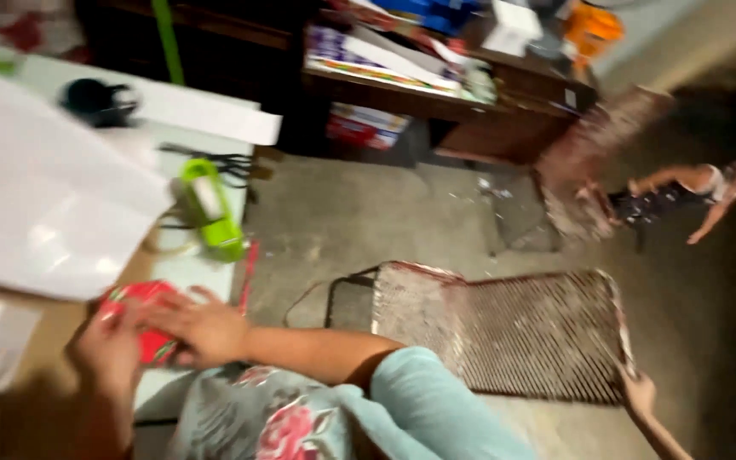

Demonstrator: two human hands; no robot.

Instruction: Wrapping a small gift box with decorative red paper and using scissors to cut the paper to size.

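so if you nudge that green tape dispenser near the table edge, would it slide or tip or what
The green tape dispenser looks like light plastic, so it would probably slide easily on the smooth table. It lies close to the table's edge, so a push that way could drop it. Its long low shape seems unlikely to roll, though the picture is blurred.

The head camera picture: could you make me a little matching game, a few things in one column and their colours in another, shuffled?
Things:
1. Tape dispenser on the table
2. Small packet under both hands (left hand, right hand)
3. Large sheet of paper
4. Scissors beyond the dispenser

Colours:
A. White
B. Black handles
C. Lime green
D. Red

Pairs: 1-C, 2-D, 3-A, 4-B
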